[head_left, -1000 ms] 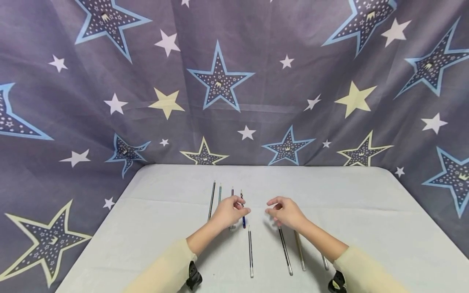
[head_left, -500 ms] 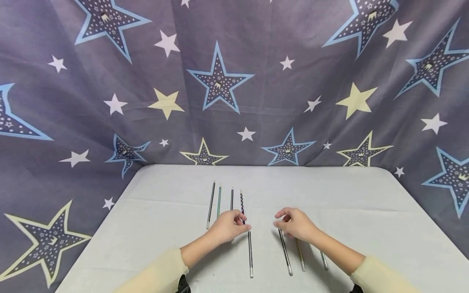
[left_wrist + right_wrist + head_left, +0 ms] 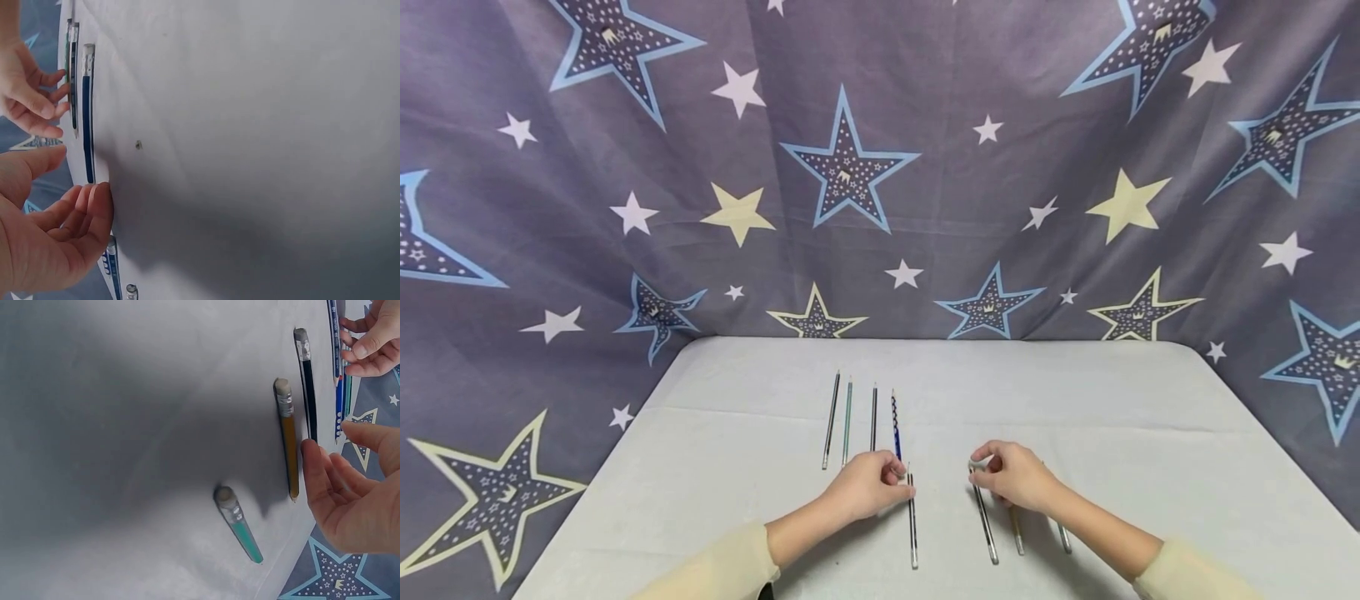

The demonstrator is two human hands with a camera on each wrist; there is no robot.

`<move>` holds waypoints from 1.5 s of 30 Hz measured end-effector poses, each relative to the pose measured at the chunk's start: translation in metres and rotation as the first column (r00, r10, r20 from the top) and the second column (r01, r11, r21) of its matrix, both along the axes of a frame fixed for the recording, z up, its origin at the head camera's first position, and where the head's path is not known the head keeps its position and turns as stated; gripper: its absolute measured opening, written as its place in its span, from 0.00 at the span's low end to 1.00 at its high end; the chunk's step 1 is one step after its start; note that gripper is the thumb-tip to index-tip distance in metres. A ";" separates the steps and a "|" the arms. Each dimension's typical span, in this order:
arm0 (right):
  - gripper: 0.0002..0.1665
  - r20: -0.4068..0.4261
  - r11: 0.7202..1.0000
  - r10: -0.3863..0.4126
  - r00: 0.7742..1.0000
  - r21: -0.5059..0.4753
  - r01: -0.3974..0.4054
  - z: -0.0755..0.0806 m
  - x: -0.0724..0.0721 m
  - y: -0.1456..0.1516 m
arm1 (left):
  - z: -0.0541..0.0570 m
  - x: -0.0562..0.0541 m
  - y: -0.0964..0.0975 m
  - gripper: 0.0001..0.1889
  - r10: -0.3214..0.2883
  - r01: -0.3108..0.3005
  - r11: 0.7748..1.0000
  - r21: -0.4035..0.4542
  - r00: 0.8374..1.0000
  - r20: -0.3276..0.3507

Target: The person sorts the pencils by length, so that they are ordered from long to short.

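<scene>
8 pencils point(image 3: 87, 119) lie on 1 table point(image 3: 700, 467); left hand point(image 3: 867, 485) and right hand point(image 3: 1017, 477), thumbs apart from fingers.

Four pencils point(image 3: 874, 417) lay beyond the left hand point(image 3: 867, 486), one pencil point(image 3: 912, 525) beside it. Three more lay near the right hand point(image 3: 1017, 477).

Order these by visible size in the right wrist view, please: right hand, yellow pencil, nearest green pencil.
1. Right hand, cut off by the frame
2. Yellow pencil
3. Nearest green pencil
Nearness and angle leave true sizes unsure.
</scene>
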State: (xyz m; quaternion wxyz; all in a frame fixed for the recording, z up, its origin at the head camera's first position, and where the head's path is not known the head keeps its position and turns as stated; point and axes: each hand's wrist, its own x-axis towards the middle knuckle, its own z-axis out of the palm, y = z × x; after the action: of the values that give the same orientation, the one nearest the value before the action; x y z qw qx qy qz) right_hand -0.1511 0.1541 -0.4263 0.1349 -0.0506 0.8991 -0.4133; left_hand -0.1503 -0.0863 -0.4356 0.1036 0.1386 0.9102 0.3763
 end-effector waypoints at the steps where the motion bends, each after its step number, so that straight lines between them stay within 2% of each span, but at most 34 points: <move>1: 0.16 0.000 1.000 -0.001 1.000 0.004 0.001 -0.001 0.001 0.000 | 0.000 0.001 0.000 0.14 -0.003 0.003 1.000 -0.002 1.000 -0.004; 8: 0.16 0.001 1.000 0.002 1.000 0.021 -0.002 -0.006 0.004 -0.001 | -0.004 0.007 0.002 0.15 -0.024 0.023 0.999 -0.026 0.999 -0.047; 18: 0.20 -0.048 0.997 0.020 0.999 0.069 -0.017 -0.011 0.006 -0.005 | -0.010 0.006 0.006 0.17 -0.027 0.010 0.991 -0.131 0.991 -0.132; 28: 0.23 -0.062 0.994 0.029 0.998 0.108 -0.022 -0.013 0.006 -0.010 | -0.013 0.007 0.015 0.21 -0.039 -0.003 0.975 -0.220 0.982 -0.187; 34: 0.24 -0.085 0.992 0.045 0.995 0.124 -0.034 -0.011 0.007 -0.012 | -0.014 0.008 0.016 0.18 -0.026 -0.006 0.984 -0.180 0.983 -0.180; 45: 0.23 -0.114 0.988 0.049 0.992 0.152 -0.032 -0.012 0.007 -0.013 | -0.017 0.001 0.012 0.14 -0.029 0.019 0.997 -0.071 0.989 -0.143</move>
State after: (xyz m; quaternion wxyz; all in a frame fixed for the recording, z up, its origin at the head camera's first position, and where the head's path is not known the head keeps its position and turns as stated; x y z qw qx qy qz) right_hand -0.1444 0.1411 -0.4387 0.0937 -0.0827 0.9328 -0.3381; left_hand -0.1493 -0.0742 -0.4525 0.0470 0.1725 0.9260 0.3324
